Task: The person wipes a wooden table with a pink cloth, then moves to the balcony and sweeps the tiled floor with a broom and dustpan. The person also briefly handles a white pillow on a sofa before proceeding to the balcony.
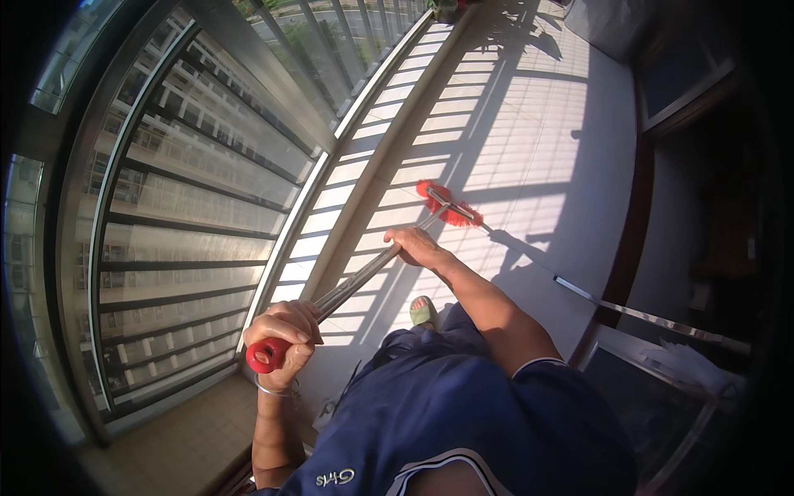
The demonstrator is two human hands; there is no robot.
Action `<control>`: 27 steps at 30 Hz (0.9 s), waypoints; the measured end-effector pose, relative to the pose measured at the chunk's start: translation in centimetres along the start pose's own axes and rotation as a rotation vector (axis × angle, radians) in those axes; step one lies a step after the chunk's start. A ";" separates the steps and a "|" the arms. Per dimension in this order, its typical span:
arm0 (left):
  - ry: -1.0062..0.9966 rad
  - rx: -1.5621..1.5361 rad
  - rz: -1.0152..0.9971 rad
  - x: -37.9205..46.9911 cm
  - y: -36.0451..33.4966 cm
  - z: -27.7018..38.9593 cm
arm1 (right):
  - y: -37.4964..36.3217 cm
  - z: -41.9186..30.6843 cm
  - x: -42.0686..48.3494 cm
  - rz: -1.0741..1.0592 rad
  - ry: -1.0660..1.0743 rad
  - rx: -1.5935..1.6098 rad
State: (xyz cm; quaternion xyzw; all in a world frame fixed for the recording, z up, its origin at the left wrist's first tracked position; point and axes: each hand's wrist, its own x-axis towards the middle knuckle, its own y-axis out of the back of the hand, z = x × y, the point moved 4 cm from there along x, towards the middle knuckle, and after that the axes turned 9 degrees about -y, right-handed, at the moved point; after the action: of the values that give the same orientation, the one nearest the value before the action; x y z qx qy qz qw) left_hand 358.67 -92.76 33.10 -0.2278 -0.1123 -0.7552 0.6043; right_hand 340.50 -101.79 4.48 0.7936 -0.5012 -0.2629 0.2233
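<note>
A mop with a metal pole (356, 284) slants from the lower left up towards the middle of the view. My left hand (284, 341) is closed round its upper end, just by the red grip cap (268, 355). Farther down the pole, my right hand (417, 247) grips the metal shaft. At the far end, the red fringed mop head (449, 204) lies on the sunlit tile floor (527, 161), beyond my right hand. The underside of the mop head is hidden.
Window railings (192, 245) and a raised ledge (353, 217) run along the left. A potted plant (445, 9) stands at the far end. A dark red door sill (628, 229) and a metal pole (670, 320) are at the right. My green slipper (423, 312) is on the floor.
</note>
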 end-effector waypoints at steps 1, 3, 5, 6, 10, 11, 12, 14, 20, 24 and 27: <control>0.051 0.056 0.010 -1.4 -0.2 -1.1 | 0.1 1.3 0.4 -0.033 -0.077 -0.042; 0.069 0.105 0.063 -3.1 0.7 -1.5 | 0.6 1.3 0.6 0.008 0.090 -0.101; 0.055 0.107 0.170 -3.1 2.9 0.7 | 0.3 -0.7 1.1 -0.029 0.141 -0.103; 0.016 0.101 0.215 -2.6 3.9 2.7 | 0.0 -2.8 1.1 -0.004 0.210 -0.036; -0.207 0.198 0.269 3.1 5.5 12.7 | -1.6 -12.6 0.9 -0.173 0.484 0.233; -0.229 0.207 0.212 5.0 4.6 14.1 | -1.7 -14.4 0.7 -0.201 0.563 0.312; -0.227 0.275 0.202 6.7 3.3 14.3 | -1.9 -15.5 0.7 -0.276 0.572 0.368; -0.204 0.377 0.122 10.8 0.2 13.1 | -2.3 -15.8 1.5 -0.477 0.503 0.463; 0.260 0.594 -0.098 21.5 -7.2 -4.0 | 0.6 -7.3 8.4 -0.574 0.422 0.429; 0.192 0.455 -0.013 26.6 -8.9 -6.4 | 6.0 -2.0 13.4 -0.592 0.280 0.436; 0.067 0.339 0.022 29.3 -9.1 -6.6 | 11.8 0.2 17.5 -0.164 0.479 0.283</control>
State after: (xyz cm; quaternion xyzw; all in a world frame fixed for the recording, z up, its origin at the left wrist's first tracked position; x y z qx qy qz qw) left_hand 343.70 -118.68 42.36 -0.0985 -0.2157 -0.7259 0.6456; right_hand 338.64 -122.48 8.25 0.8943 -0.4000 -0.0124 0.2003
